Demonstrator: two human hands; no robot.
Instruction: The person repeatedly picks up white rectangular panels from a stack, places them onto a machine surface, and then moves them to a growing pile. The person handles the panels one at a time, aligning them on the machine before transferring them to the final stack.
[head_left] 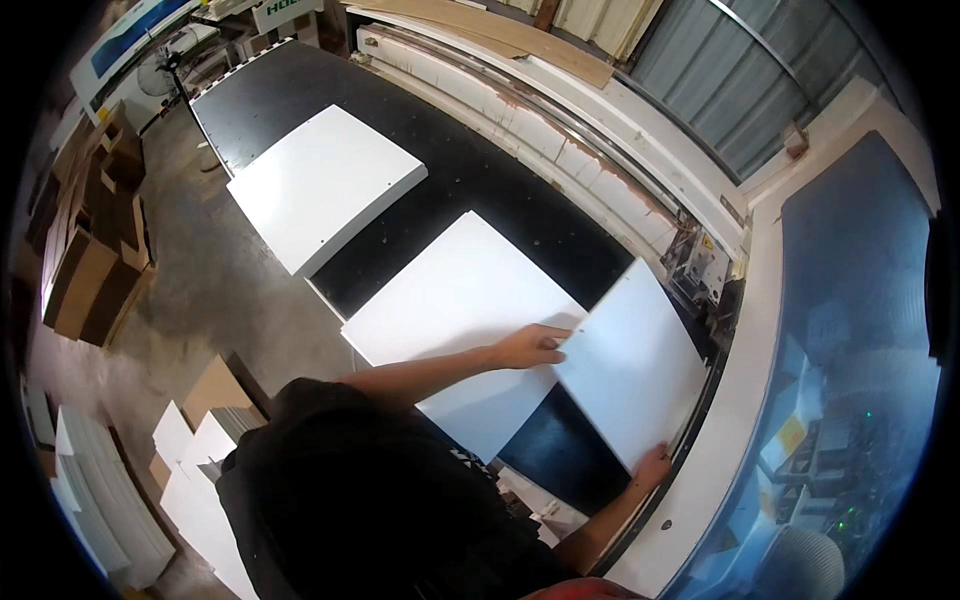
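A white rectangular panel [640,360] lies at a slant at the right end of the black table [500,170], beside the machine. My left hand [532,347] is closed on its left edge, thumb and fingers at the rim. At the panel's near corner my right hand [652,467] grips the edge, its fingers partly hidden. Another white panel [460,290] lies under my left forearm, and the held panel slightly overlaps its right corner. Farther left rests a thicker white panel or stack [325,180] with small dark holes near its edges.
A machine with a large blue-tinted window [850,260] stands along the right. Its long white beam [530,120] borders the table's far side. Brown cardboard pieces [100,240] stand on the floor [220,270] at left. White panel stacks [105,500] sit at lower left.
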